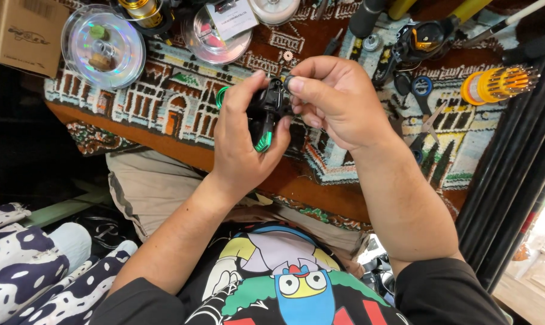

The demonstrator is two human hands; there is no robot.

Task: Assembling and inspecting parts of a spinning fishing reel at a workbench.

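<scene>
Above the patterned rug (182,102) on the bench, I hold a small black fishing reel (266,111) with green trim between both hands, up off the surface. My left hand (242,141) is wrapped around its body, thumb and fingers closed on it from the side. My right hand (338,102) pinches closed on a small part at the top of the reel, forefinger and thumb tight on it; what the part is I cannot tell, since my fingers cover it.

To do this well, I judge the left hand should keep the body steady and do no turning, while the right works the small piece with fingertips only, square to the reel and without forcing. Staying low over the rug seems wise, so anything that slips lands on the cloth.

Farther back lie a clear line spool (103,45), shiny and nearly bare, and a second clear spool (215,36) with a white card on it. A cardboard box (21,30) sits at the far left corner; what is inside does not show. An orange spool (495,84) lies at the right, near scissors (426,102).
</scene>
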